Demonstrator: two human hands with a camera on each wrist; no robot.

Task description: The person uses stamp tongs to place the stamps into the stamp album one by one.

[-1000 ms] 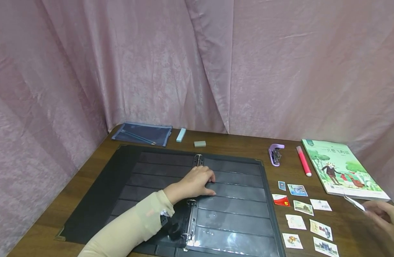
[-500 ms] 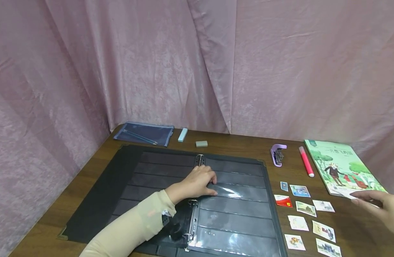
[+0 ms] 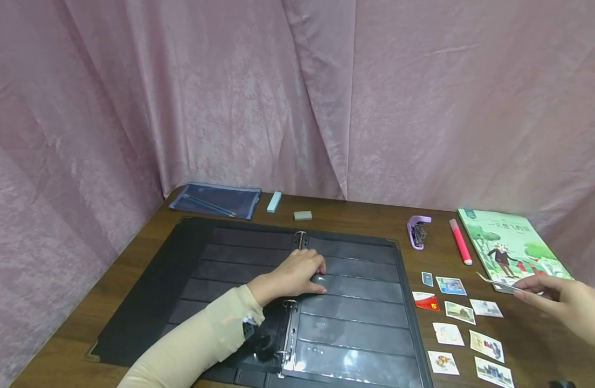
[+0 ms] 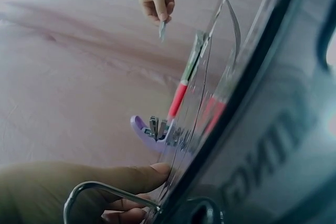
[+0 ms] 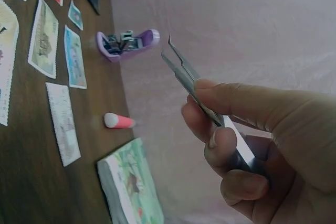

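A: Shifted leftward over the last second, away from the right edge of the counter [image 3: 535, 345], with the tweezers [image 5: 189, 83] in the right hand [image 3: 564, 302]. Turned, too, to point past the near left corner of the green book [image 3: 516, 242].

B: To what effect?

A: Nearer now, by all appearances, to the stamps [image 3: 459, 313], but with no stamp between the slim, parted tips.

B: And the fingers?

A: On the right, curled and closed round the tweezers' shaft. On the left hand [image 3: 297, 274], loosely bent, thumb apart; resting in the same spot by the rings of the binder [image 3: 355, 315], with no held thing to be seen.

B: Materials, from the near edge outward?

A: First, stretching up from the near edge, black binder sheets with glossy clear strips and shiny metal rings. Toward the near right corner, thin paper stamps with toothed edges, in loose columns. Farther back, a smooth pink marker [image 3: 460, 242], a purple-framed metal tool [image 3: 416, 233], a thick paperback slab of a book.

B: Along the far edge?

A: Two small oblong blocks, pale blue [image 3: 274, 202] and grey [image 3: 303, 215]. By the far left corner, a flat blue mesh pouch [image 3: 244, 199] with a slender pencil [image 3: 210, 205] showing through. Behind everything, a curtain [image 3: 229, 97] of crushed pink, velvety and softly folded.
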